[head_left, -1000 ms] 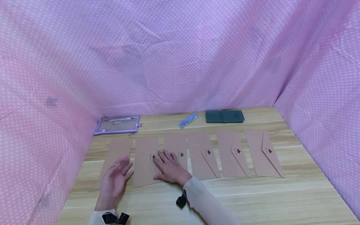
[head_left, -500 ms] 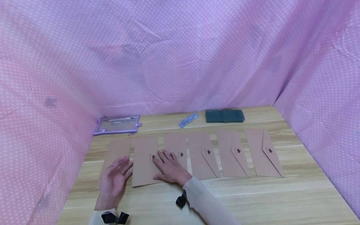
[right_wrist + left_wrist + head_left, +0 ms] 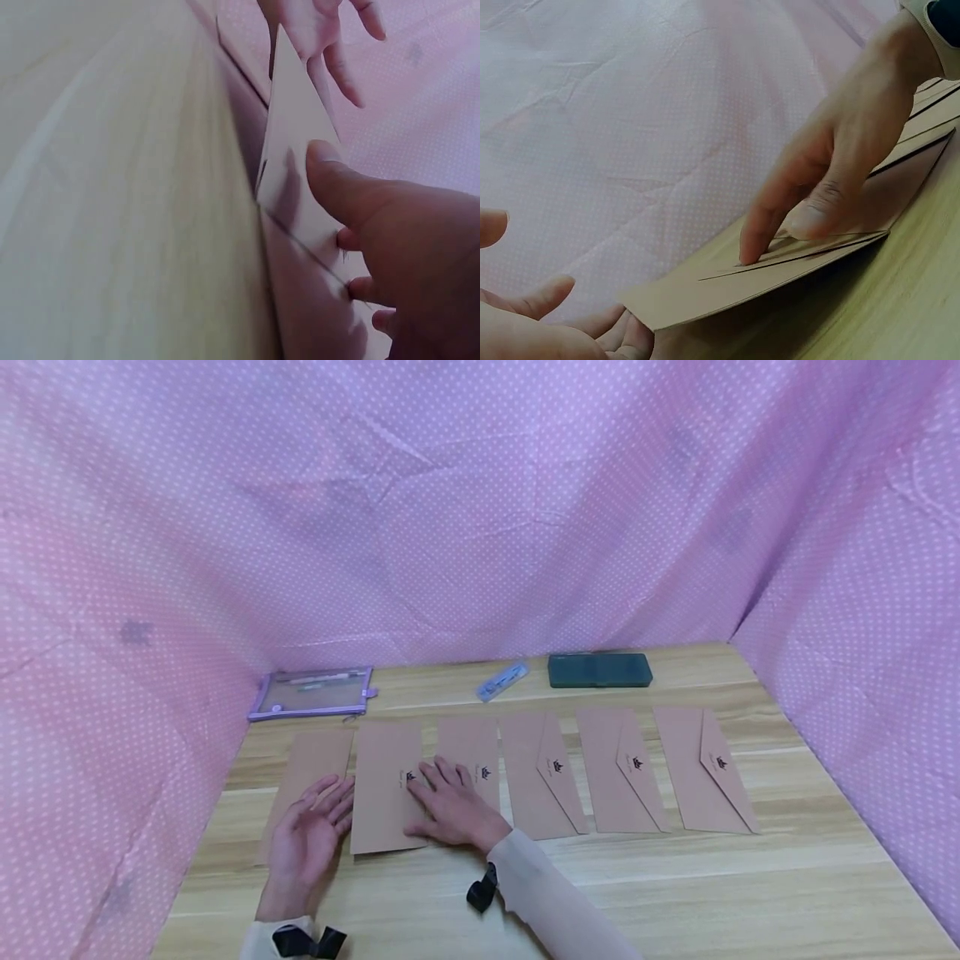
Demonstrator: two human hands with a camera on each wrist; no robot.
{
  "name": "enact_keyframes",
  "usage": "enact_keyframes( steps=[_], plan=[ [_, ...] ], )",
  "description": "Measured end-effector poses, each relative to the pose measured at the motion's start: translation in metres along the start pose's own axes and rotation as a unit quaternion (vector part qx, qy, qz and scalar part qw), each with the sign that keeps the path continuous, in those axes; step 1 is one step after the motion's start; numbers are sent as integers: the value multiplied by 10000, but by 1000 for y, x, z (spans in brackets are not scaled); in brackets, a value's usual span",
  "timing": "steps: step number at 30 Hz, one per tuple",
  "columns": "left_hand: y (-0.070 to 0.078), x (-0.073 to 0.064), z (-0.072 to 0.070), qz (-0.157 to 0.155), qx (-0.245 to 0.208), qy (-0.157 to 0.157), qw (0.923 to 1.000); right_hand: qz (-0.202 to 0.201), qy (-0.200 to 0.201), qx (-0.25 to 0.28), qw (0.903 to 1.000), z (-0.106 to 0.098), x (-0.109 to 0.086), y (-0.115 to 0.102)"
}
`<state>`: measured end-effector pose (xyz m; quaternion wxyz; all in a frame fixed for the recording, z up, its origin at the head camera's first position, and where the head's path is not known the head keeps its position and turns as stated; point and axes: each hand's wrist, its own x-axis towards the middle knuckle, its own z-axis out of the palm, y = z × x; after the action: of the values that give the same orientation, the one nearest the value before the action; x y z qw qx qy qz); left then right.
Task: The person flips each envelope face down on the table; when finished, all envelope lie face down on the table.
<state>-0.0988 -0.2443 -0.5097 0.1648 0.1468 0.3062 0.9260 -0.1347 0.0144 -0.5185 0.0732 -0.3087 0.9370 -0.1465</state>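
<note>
Six-inch-style brown paper envelopes lie side by side in a row. The second envelope from the left (image 3: 381,781) has its left edge raised off the table, clearly seen as a tilted sheet (image 3: 292,127) in the right wrist view. My left hand (image 3: 307,843), palm turned up, touches that raised edge with its fingers, partly beneath it; the thumb stays apart. My right hand (image 3: 453,806) rests spread fingertips on the envelope's right part, near the black crown print. In the left wrist view its fingers (image 3: 756,232) press down by the flap line. The leftmost envelope (image 3: 318,756) lies partly behind my left hand.
Further envelopes (image 3: 603,768) continue to the right. Along the back of the wooden table (image 3: 675,893) lie a clear purple-edged zip pouch (image 3: 322,697), a small blue packet (image 3: 502,682) and a dark green case (image 3: 600,671). Pink dotted cloth (image 3: 480,527) hangs around.
The second envelope's left edge has risen from the table and shifted slightly left. My left fingers have closed in on that edge. My right hand has stayed nearly in place.
</note>
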Motion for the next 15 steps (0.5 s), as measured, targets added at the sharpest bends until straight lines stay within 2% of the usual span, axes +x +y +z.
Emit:
enact_keyframes(
  steps=[10, 15],
  plan=[
    [5, -1, 14, 34, 395, 407, 9984, 84, -110, 839, 9964, -9, 2, -15],
    [7, -2, 19, 150, 291, 357, 9988, 3, -154, 1216, 9925, -7, 4, -20]
  ],
)
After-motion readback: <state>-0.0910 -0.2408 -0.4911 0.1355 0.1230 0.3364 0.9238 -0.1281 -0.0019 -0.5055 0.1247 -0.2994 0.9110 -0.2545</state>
